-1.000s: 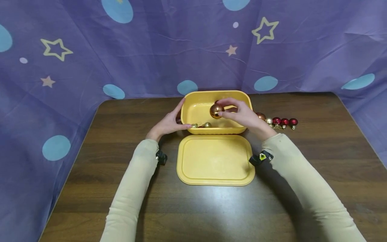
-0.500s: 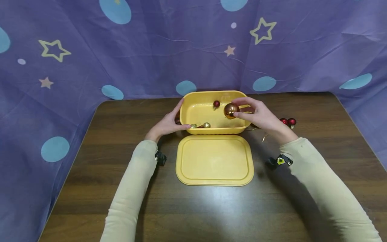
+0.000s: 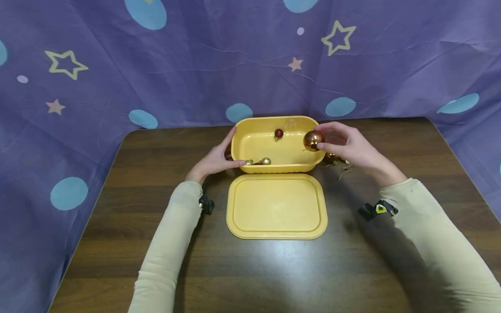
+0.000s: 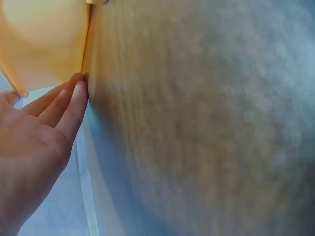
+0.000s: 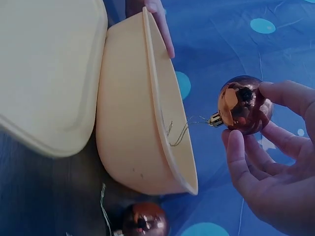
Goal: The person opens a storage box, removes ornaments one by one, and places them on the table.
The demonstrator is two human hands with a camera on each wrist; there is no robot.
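My right hand pinches a shiny copper bauble between thumb and fingertips, right over the right rim of the open yellow tub. The right wrist view shows the copper bauble with its gold cap and thin string pointing at the tub. My left hand rests against the tub's left wall with its thumb along the front rim. In the left wrist view its straight fingers touch the tub. A small red bauble and two small gold ones lie in the tub.
The yellow lid lies flat on the brown table just in front of the tub. More baubles with gold strings lie right of the tub, partly behind my right hand, among them a second copper bauble. A purple starred cloth hangs behind.
My right hand has carried the copper bauble rightward, from above the tub's middle to its right rim, uncovering the red bauble inside. The left hand has stayed on the tub.
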